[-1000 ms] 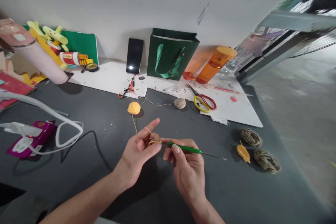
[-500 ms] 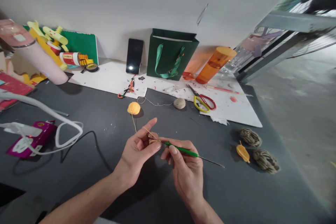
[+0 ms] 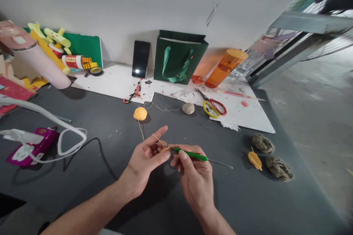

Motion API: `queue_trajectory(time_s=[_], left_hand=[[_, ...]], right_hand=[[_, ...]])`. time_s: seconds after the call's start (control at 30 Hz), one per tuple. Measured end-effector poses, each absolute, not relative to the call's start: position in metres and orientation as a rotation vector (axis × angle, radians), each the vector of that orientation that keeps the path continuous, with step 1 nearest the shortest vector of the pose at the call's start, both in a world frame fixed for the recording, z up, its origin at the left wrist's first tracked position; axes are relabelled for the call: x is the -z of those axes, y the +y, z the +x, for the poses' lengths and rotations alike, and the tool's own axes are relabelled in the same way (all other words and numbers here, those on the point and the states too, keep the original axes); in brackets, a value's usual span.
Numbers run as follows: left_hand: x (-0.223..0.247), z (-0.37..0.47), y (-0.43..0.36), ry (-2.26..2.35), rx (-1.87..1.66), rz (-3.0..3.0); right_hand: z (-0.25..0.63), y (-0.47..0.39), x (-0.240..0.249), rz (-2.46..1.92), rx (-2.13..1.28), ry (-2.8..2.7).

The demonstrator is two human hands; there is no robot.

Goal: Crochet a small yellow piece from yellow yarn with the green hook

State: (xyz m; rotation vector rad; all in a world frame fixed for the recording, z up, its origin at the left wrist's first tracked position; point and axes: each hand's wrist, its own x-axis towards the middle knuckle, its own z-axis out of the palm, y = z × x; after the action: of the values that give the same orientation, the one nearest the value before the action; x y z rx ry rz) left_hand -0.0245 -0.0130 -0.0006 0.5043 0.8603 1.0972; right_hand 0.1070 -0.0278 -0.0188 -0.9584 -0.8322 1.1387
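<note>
My left hand (image 3: 145,159) pinches a small piece of yellow crochet work (image 3: 164,149) between thumb and fingers, its index finger stretched out with yellow yarn over it. That yarn runs back to a yellow yarn ball (image 3: 140,114) on the dark table. In my right hand (image 3: 196,174) is a crochet hook with a green handle (image 3: 194,155), its metal tip at the yellow work and its other thin end pointing right. The two hands are close together, fingertips nearly touching.
Behind are a grey yarn ball (image 3: 188,108), scissors (image 3: 215,107), a dark green bag (image 3: 179,58), a phone (image 3: 141,58) and an orange bottle (image 3: 226,68). Grey yarn bundles (image 3: 279,169) and a yellow leaf-shaped piece (image 3: 255,160) lie right. A purple power strip (image 3: 34,146) with cables is left.
My left index finger has shifted slightly right and down. The hook's rear end has moved a little left and down, with both hands still holding the same things.
</note>
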Motion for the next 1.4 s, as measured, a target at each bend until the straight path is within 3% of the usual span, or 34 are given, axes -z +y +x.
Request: queue_trajectory(time_s=[1.4], left_hand=[[-0.0059, -0.0262, -0.0131, 0.886, -1.142, 0.553]], right_hand=[[0.1069, -0.0261, 0.0141, -0.987, -1.133, -0.825]])
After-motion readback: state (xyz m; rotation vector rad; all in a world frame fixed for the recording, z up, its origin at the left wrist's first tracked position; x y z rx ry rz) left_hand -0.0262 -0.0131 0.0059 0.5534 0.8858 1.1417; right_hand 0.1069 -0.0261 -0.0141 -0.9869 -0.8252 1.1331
